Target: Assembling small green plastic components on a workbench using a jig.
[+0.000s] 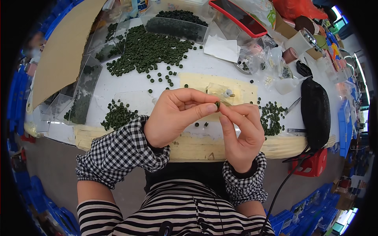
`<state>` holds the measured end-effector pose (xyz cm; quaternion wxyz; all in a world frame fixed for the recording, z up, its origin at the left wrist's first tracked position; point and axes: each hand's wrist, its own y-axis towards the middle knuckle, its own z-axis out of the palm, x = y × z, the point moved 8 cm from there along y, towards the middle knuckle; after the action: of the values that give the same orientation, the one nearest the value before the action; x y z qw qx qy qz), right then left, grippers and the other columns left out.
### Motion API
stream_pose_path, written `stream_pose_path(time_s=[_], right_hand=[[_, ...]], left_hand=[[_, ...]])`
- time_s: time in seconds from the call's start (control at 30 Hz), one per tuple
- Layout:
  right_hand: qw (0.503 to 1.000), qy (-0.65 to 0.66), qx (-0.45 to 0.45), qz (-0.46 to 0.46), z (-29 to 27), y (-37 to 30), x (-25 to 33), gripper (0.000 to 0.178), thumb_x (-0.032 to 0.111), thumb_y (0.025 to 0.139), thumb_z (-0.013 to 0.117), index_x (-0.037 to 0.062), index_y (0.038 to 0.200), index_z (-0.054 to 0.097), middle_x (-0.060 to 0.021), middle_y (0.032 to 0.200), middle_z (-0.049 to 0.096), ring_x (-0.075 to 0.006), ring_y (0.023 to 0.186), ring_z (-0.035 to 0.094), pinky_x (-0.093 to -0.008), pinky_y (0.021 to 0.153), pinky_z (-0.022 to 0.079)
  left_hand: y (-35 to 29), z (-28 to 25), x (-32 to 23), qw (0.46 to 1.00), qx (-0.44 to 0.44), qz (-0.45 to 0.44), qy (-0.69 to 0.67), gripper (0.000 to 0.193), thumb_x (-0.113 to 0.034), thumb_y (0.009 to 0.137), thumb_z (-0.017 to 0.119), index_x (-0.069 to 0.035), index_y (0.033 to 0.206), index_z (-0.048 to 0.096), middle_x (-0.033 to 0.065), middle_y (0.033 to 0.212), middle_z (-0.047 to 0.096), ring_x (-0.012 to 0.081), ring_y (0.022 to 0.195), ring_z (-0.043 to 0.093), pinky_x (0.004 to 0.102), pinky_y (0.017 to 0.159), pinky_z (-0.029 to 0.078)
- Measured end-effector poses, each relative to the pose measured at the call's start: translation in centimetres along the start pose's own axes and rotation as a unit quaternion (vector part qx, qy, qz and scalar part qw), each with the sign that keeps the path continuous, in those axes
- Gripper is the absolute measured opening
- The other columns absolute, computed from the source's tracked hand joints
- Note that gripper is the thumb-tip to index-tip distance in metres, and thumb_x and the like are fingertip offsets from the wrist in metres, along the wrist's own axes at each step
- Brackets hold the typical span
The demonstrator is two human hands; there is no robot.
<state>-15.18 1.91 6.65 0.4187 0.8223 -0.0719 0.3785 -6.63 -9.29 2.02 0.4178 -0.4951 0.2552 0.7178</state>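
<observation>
Striped shirt [173,214], green piece [217,105], marked edge [201,152]

Both hands [167,118] touching sm. dk-grn pc. [217,104], similar pcs. [145,49] piled on wht tbl. [126,84]

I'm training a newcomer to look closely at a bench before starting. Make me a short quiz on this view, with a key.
1. What small thing does the left hand pinch, close by the fingertips of the right hand?
2. Where is the largest loose heap of green pieces? (a) nearest the person's body; (b) toward the far side of the table; (c) to the right of the right hand.
3. True or false: the phone's case is blue.

Key: 1. one small dark green piece; 2. b; 3. false, the phone has a red case.
</observation>
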Motion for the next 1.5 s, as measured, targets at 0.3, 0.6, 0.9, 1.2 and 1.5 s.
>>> stream_pose_path(time_s=[0.3,0.6,0.9,1.2,1.5], right_hand=[[0.999,-0.017,0.027,-0.033,0.1,-0.1,0.6,0.032,-0.003,0.068,0.072,0.0062,0.098,0.071,-0.0047,0.084,0.061,-0.0211,0.078,0.052,-0.0299,0.069,0.044],[0.998,0.051,0.021,-0.014,-0.4,-0.4,0.0,0.033,-0.004,0.069,0.072,0.0065,0.100,0.071,-0.0046,0.085,0.061,-0.0208,0.079,0.052,-0.0288,0.070,0.044],[0.999,0.048,0.014,-0.016,-0.6,-0.4,0.0,0.034,-0.004,0.069,0.072,0.0066,0.101,0.071,-0.0046,0.084,0.060,-0.0205,0.079,0.052,-0.0289,0.069,0.044],[0.999,0.049,0.019,-0.008,-0.6,-0.4,0.0,0.034,-0.004,0.069,0.071,0.0067,0.101,0.071,-0.0048,0.085,0.060,-0.0206,0.079,0.053,-0.0287,0.069,0.044],[0.999,0.045,0.012,-0.010,-0.6,-0.5,0.0,0.034,-0.004,0.069,0.072,0.0063,0.101,0.071,-0.0051,0.086,0.061,-0.0208,0.080,0.052,-0.0292,0.069,0.044]], left_hand=[[-0.3,-0.4,-0.8,0.992,0.005,0.038,0.122,0.016,0.004,0.085,0.062,0.003,0.100,0.065,0.0078,0.095,0.066,0.0094,0.086,0.061,0.0214,0.076,0.049],[-0.5,0.3,-1.6,0.990,0.031,0.049,0.126,0.017,0.004,0.084,0.063,0.004,0.101,0.065,0.0065,0.090,0.066,0.0051,0.079,0.057,0.0183,0.070,0.046],[-0.8,0.3,-1.9,0.981,0.024,0.095,0.169,0.017,0.004,0.082,0.065,0.004,0.099,0.065,0.0050,0.089,0.065,0.0023,0.068,0.047,0.0166,0.063,0.041],[-0.7,0.1,-1.7,0.984,0.009,0.087,0.157,0.016,0.004,0.082,0.065,0.003,0.098,0.066,0.0044,0.088,0.065,0.0025,0.068,0.046,0.0169,0.062,0.039],[-0.6,0.3,-1.9,0.980,0.007,0.137,0.146,0.013,-0.001,0.083,0.066,-0.001,0.096,0.068,-0.0052,0.070,0.059,-0.0018,0.055,0.037,0.0156,0.049,0.029]])
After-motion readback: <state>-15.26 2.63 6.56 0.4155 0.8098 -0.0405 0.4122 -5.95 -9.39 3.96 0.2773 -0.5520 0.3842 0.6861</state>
